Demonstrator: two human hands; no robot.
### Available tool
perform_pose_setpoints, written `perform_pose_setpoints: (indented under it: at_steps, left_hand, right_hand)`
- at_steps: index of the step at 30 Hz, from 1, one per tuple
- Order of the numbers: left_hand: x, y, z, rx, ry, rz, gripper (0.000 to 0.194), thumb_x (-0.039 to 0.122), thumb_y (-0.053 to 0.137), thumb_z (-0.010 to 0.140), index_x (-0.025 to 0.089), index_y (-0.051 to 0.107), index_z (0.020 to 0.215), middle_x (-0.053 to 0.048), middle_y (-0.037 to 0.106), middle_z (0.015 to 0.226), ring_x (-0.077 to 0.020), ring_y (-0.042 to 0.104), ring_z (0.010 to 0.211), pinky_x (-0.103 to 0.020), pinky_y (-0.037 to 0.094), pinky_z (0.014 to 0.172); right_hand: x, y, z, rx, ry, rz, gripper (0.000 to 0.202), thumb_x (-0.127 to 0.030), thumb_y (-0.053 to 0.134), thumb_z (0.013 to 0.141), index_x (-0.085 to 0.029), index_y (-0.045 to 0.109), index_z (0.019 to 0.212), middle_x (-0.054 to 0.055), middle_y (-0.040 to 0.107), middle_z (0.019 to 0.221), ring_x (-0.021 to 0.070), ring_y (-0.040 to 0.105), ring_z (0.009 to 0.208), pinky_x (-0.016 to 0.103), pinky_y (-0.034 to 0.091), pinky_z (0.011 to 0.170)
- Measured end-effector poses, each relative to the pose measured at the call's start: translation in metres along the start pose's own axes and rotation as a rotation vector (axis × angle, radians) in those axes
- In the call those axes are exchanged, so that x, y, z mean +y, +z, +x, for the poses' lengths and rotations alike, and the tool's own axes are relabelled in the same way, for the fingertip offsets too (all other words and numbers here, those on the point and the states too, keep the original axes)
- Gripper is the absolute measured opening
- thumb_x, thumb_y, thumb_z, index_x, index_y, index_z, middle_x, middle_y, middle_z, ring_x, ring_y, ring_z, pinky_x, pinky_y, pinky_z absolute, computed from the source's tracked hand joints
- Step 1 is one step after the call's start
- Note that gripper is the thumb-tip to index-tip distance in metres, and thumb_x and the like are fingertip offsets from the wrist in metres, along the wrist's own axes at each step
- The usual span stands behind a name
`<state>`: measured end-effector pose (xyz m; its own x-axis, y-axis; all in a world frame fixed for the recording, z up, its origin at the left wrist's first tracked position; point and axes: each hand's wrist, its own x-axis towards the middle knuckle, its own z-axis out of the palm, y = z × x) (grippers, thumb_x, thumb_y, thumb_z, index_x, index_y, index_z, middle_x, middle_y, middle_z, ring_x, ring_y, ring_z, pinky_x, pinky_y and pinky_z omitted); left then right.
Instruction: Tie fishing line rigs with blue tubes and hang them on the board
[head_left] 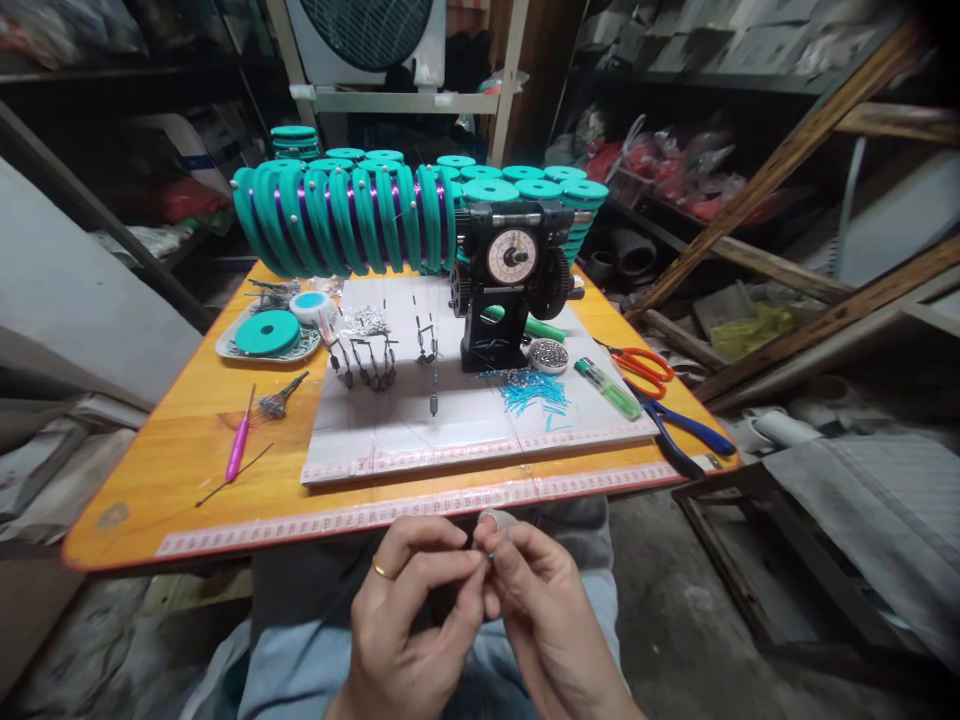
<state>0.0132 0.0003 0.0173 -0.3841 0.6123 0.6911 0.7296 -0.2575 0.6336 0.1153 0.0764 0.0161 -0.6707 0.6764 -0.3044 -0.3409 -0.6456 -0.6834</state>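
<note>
A person sits at a low orange table (187, 450), seen from their own head, with both hands held together just below its near edge, over their lap. The left hand (409, 625), which wears a gold ring (383, 571), and the right hand (544, 610) meet at the fingertips, pinched narrowly on something very small; it is too tiny to identify, though a small silvery piece (499, 519) shows just above the right fingers. Judging by what lies on the table, the work looks partly done: a few finished wire rigs with hooks (367, 360) lie in a row on a white mat (450, 430), while loose cut bits of blue tubing (536, 390) and a small dish of metal beads (548, 355) sit unused beside them, so more pieces seem left to make. A black hand-cranked winding machine (510, 285) with a round dial stands at the middle of the mat, and behind it a long row of teal spools (345, 220) wound with purple line stretches across the back of the table. To the left are a tray (225, 348) holding a teal spool and a pink-handled tool (238, 450). To the right lie a green lighter (607, 388), orange-handled scissors (645, 368) and blue-handled pliers (690, 430). A measuring tape (375, 518) runs along the table's front edge. The room is a dim, cluttered storeroom with shelves, wooden beams and a fan (367, 35) behind.
</note>
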Motion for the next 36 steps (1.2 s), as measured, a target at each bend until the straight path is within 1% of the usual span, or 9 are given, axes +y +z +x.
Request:
perform_pose_setpoints:
  at_steps: [3, 6, 10, 17, 24, 28, 31, 33, 36]
  left_hand:
    - [-0.0018, 0.0012, -0.0036, 0.0, -0.024, -0.042, 0.027, -0.003, 0.065, 0.08, 0.017, 0.066, 0.097, -0.005, 0.058, 0.1, -0.0123, 0.063, 0.092, -0.021, 0.056, 0.079]
    - [-0.0025, 0.0013, -0.0062, 0.018, -0.052, -0.046, 0.029, -0.002, 0.066, 0.079, 0.016, 0.064, 0.103, -0.005, 0.059, 0.1, -0.0132, 0.062, 0.092, -0.022, 0.056, 0.078]
    - [-0.0005, -0.0006, -0.0043, 0.032, -0.035, -0.006, 0.024, -0.003, 0.064, 0.079, 0.016, 0.061, 0.092, -0.003, 0.06, 0.093, -0.0117, 0.063, 0.087, -0.02, 0.056, 0.076]
    - [0.0009, 0.0005, -0.0014, 0.039, -0.077, 0.003, 0.02, 0.0, 0.063, 0.08, 0.019, 0.061, 0.087, -0.002, 0.06, 0.089, -0.0105, 0.065, 0.079, -0.018, 0.057, 0.069]
    - [0.0009, 0.0033, -0.005, 0.042, -0.122, -0.086, 0.02, 0.0, 0.062, 0.081, 0.019, 0.06, 0.086, -0.002, 0.057, 0.09, -0.0114, 0.064, 0.079, -0.024, 0.063, 0.077]
    - [0.0003, 0.0044, -0.0081, 0.052, -0.153, -0.13, 0.022, -0.003, 0.06, 0.08, 0.019, 0.059, 0.085, -0.002, 0.056, 0.092, -0.011, 0.064, 0.078, -0.028, 0.064, 0.079]
    - [-0.0011, 0.0051, -0.0088, 0.047, -0.149, -0.155, 0.023, -0.003, 0.06, 0.08, 0.018, 0.06, 0.087, -0.002, 0.055, 0.093, -0.0109, 0.064, 0.076, -0.032, 0.064, 0.081]
    - [-0.0017, 0.0053, -0.0079, 0.043, -0.138, -0.145, 0.023, -0.003, 0.062, 0.08, 0.019, 0.061, 0.088, -0.003, 0.056, 0.093, -0.0118, 0.064, 0.077, -0.031, 0.064, 0.08]
    - [-0.0012, 0.0054, -0.0053, 0.034, -0.141, -0.111, 0.022, -0.001, 0.063, 0.079, 0.019, 0.062, 0.088, -0.003, 0.057, 0.091, -0.0132, 0.065, 0.079, -0.028, 0.063, 0.076]
  right_hand:
    - [-0.0011, 0.0011, -0.0006, -0.007, 0.043, 0.046, 0.017, -0.032, 0.087, 0.07, -0.018, 0.077, 0.071, 0.0, 0.067, 0.071, 0.0009, 0.052, 0.048, 0.011, 0.042, 0.05]
    - [-0.0025, 0.0009, -0.0009, -0.013, 0.034, 0.033, 0.017, -0.033, 0.089, 0.067, -0.02, 0.078, 0.072, 0.002, 0.071, 0.078, 0.0022, 0.053, 0.049, 0.014, 0.044, 0.051]
    - [-0.003, 0.0017, -0.0011, -0.045, -0.004, 0.016, 0.015, -0.034, 0.088, 0.068, -0.022, 0.08, 0.073, 0.003, 0.072, 0.081, 0.0017, 0.055, 0.049, 0.013, 0.045, 0.052]
    - [0.0011, 0.0023, -0.0004, -0.099, -0.057, 0.009, 0.01, -0.031, 0.086, 0.071, -0.024, 0.08, 0.075, 0.002, 0.072, 0.076, 0.0023, 0.056, 0.05, 0.012, 0.046, 0.053]
    - [0.004, 0.0, -0.0026, -0.132, -0.131, -0.088, 0.004, -0.031, 0.082, 0.077, -0.028, 0.081, 0.08, 0.002, 0.072, 0.075, 0.0056, 0.057, 0.053, 0.017, 0.05, 0.056]
    - [0.004, -0.0013, -0.0036, -0.117, -0.157, -0.13, 0.005, -0.032, 0.081, 0.078, -0.029, 0.081, 0.081, 0.001, 0.068, 0.066, 0.0073, 0.057, 0.053, 0.018, 0.05, 0.056]
    - [0.0037, -0.0009, -0.0036, -0.109, -0.163, -0.119, 0.004, -0.032, 0.081, 0.077, -0.029, 0.081, 0.08, 0.002, 0.07, 0.069, 0.0074, 0.058, 0.052, 0.019, 0.05, 0.055]
    - [0.0041, -0.0002, -0.0031, -0.112, -0.15, -0.083, 0.006, -0.032, 0.083, 0.076, -0.028, 0.081, 0.079, 0.002, 0.071, 0.072, 0.0063, 0.058, 0.052, 0.017, 0.05, 0.055]
    - [0.0058, 0.0004, -0.0022, -0.105, -0.116, -0.027, 0.009, -0.033, 0.085, 0.073, -0.026, 0.08, 0.077, 0.001, 0.068, 0.067, 0.0055, 0.057, 0.05, 0.016, 0.048, 0.053]
